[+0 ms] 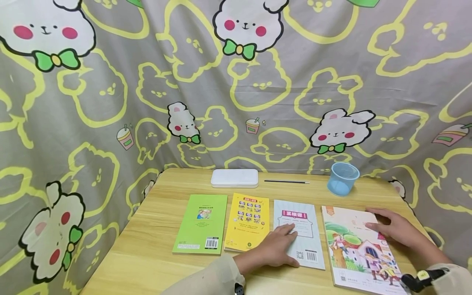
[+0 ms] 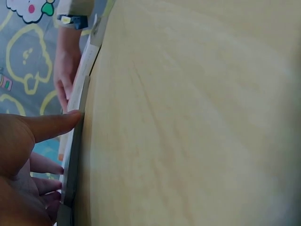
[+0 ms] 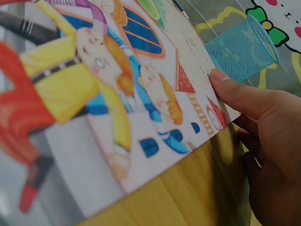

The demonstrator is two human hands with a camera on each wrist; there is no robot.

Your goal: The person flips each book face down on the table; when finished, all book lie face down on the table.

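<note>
My left hand (image 1: 275,248) rests on a pale blue book (image 1: 307,241), fingers spread over its cover and thumb at its lower left edge. In the left wrist view the thumb (image 2: 54,126) touches the book's side. My right hand (image 1: 397,228) holds the right edge of a picture book (image 1: 348,241) with cartoon children on its cover. In the right wrist view its thumb (image 3: 235,92) lies on the cover while the other fingers curl at the edge, partly hidden. Both books lie flat, side by side.
Left of the pale blue book lie a yellow book (image 1: 248,221) and a green book (image 1: 200,225). Farther back are a white case (image 1: 234,178), a dark pencil (image 1: 285,181) and a blue mesh cup (image 1: 343,180). A patterned curtain (image 1: 206,82) hangs behind the wooden table (image 1: 136,246).
</note>
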